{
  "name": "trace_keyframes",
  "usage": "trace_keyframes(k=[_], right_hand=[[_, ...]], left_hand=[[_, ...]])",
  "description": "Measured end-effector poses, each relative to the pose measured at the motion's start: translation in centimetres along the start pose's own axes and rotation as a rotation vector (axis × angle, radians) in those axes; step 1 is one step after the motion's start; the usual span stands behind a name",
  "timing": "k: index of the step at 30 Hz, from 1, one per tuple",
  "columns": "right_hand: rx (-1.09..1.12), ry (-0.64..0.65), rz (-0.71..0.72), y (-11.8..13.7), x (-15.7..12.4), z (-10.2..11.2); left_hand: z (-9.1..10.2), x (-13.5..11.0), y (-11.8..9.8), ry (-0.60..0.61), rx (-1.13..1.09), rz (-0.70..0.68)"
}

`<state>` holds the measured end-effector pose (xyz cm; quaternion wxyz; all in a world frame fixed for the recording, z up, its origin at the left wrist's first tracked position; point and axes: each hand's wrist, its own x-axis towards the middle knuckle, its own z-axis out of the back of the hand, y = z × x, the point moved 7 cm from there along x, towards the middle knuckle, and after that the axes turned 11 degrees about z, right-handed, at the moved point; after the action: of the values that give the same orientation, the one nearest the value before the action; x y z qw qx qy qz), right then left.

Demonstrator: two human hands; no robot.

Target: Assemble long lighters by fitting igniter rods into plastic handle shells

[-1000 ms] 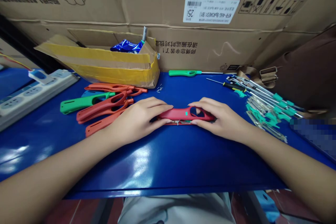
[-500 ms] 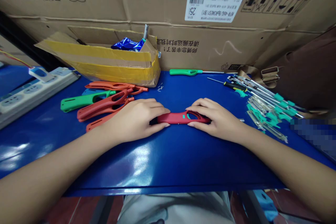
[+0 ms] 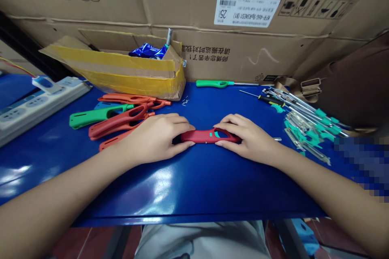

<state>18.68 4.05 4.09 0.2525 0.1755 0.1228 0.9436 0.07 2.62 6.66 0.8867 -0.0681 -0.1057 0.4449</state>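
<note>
Between my two hands lies a red long-reach lighter (image 3: 202, 136), level over the blue table. My left hand (image 3: 161, 135) pinches its left end between fingers and thumb. My right hand (image 3: 244, 139) grips the other end beside the oval trigger opening, where a teal trigger shows. A short silver tip (image 3: 277, 139) sticks out beyond my right hand. Left of my left hand lie loose red lighter casings (image 3: 121, 122) and a green casing (image 3: 97, 115). My left hand and forearm partly hide the nearest casings.
A taped cardboard box (image 3: 130, 77) stands at the back, with a blue foil packet inside. A green lighter (image 3: 212, 83) lies behind my hands. Metal rods, teal parts (image 3: 310, 131) and a screwdriver (image 3: 270, 100) lie right. A power strip (image 3: 39, 103) lies at the left.
Both hands and the red lighter have shifted very slightly left in the view, along with the table. The hold on the lighter looks the same.
</note>
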Motion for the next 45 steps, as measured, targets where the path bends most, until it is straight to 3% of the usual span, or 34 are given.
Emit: trace_keyframes(k=[23,30,38,45], right_hand=[[0.041,-0.041,0.01,-0.1,-0.1,0.2],[0.139,-0.075,-0.07,-0.6,-0.2,-0.1],[-0.254,0.117,0.085,1.2,-0.3,-0.2],[-0.268,0.133,0.1,1.0,-0.5,0.2]], left_hand=[[-0.2,-0.2,-0.3,0.012,0.02,0.014],[-0.3,-0.2,-0.3,0.015,0.027,0.054],[-0.7,-0.5,-2.3,-0.023,0.282,-0.036],[-0.8,-0.5,-1.8,-0.074,0.194,-0.05]])
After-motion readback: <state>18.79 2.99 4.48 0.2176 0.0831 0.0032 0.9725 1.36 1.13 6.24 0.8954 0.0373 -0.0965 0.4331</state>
